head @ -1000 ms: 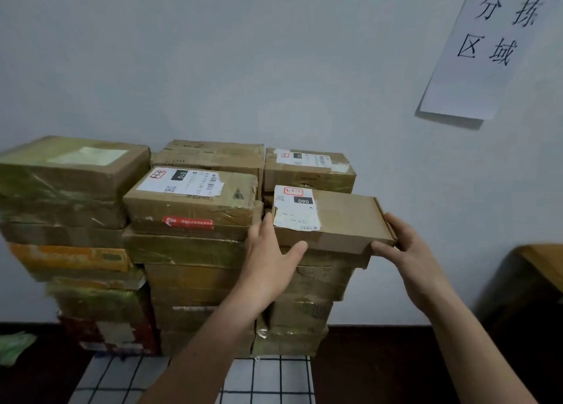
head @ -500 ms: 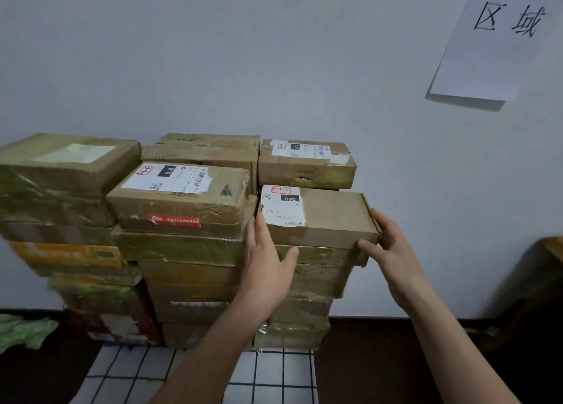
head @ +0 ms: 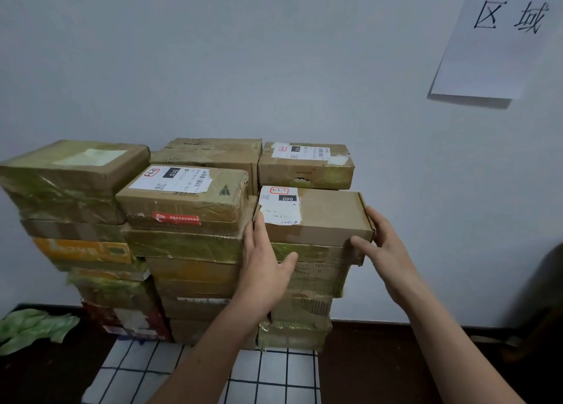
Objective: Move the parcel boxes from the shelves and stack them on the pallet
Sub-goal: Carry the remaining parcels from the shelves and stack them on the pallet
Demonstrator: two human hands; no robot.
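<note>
Two bare hands close on one parcel box (head: 329,217) atop a three-column stack against a grey wall. Five boxes form the top layer; those beneath overlap too much to count.

The left hand (head: 262,269) stands upright, straight fingers flat against the box's near left end and thumb spread to the right below its front edge. It presses without curling round. The right hand (head: 388,251) wraps the opposite end, fingers curved round the side flap and thumb on the lower front corner. The box rests level on the right-hand column between the two palms.

A white label by the left hand's fingertips reads "090" in white on black, with a red-framed mark above it. Just left of that hand sits a taped box (head: 189,202) labelled "010", with a red sticker on its front too small to read. Behind the grip a third labelled box (head: 304,169) also shows "010". Beyond the taped box are an unlabelled box (head: 213,152) at the back and a large film-wrapped box (head: 70,178) far left.

High to the right of the grip, one paper sheet (head: 487,53) on the wall reads "区域". Below the forearms lies a white cloth (head: 274,376) with a dark grid
</note>
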